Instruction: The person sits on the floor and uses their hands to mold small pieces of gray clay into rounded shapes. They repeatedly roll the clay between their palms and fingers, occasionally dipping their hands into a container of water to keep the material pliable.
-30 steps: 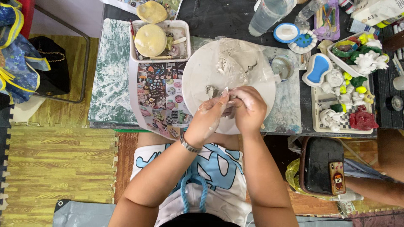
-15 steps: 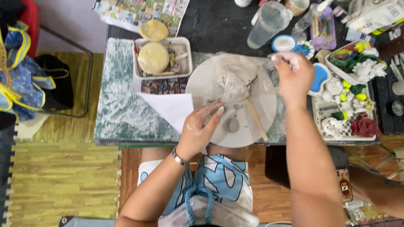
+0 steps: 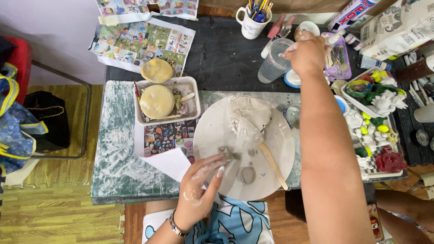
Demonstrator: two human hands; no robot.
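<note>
I look down on a green, white-smeared work mat [image 3: 117, 149] covering the table. Centered on it sits a round white board [image 3: 275, 149] carrying a pale clay lump [image 3: 247, 118] and a wooden tool [image 3: 273, 165]. My right hand [image 3: 308, 55] stretches far beyond the board, fingers closed near a clear plastic cup [image 3: 274, 60]; I cannot tell what it grips. My left hand [image 3: 199, 190], clay-dusted, lies open at the board's near edge, fingertips touching a small grey clay piece [image 3: 226, 152]. A smaller clay disc [image 3: 247, 175] lies just beside it.
</note>
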